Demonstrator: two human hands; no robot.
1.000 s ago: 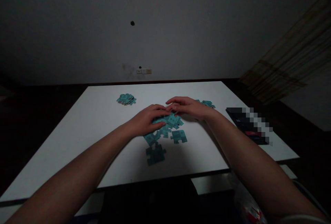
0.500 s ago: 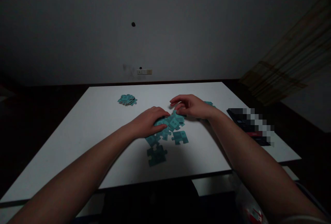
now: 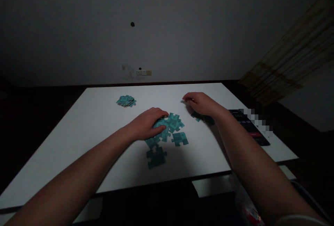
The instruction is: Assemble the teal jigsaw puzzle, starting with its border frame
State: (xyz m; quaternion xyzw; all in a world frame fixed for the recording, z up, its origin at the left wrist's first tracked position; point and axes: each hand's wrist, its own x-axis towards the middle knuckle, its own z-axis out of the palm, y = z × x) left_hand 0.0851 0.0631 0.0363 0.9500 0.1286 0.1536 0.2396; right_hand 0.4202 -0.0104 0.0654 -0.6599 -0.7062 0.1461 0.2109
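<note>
My left hand (image 3: 148, 123) lies over a cluster of teal jigsaw puzzle pieces (image 3: 173, 123), thumb and fingers apart and touching the pieces. Its palm hides some of them. To the right, my right hand (image 3: 200, 103) hovers with loosely bent fingers and no piece visible in them. Beneath its wrist are more teal puzzle pieces (image 3: 197, 116), partly covered. One separate puzzle piece (image 3: 180, 138) lies right of the cluster, and another puzzle piece (image 3: 156, 157) sits nearer the table's front edge.
A pile of teal puzzle pieces (image 3: 126, 101) stands at the back left of the white table (image 3: 78, 142). By the right edge lies a dark phone-like screen (image 3: 250, 128), partly blurred out. Behind the table is a wall with sockets (image 3: 143, 72); a striped curtain (image 3: 281, 66) hangs on the right.
My right hand has let go of a piece at the top of the cluster and moved right, away from it. My left hand stays on the cluster. The view has shifted slightly.
</note>
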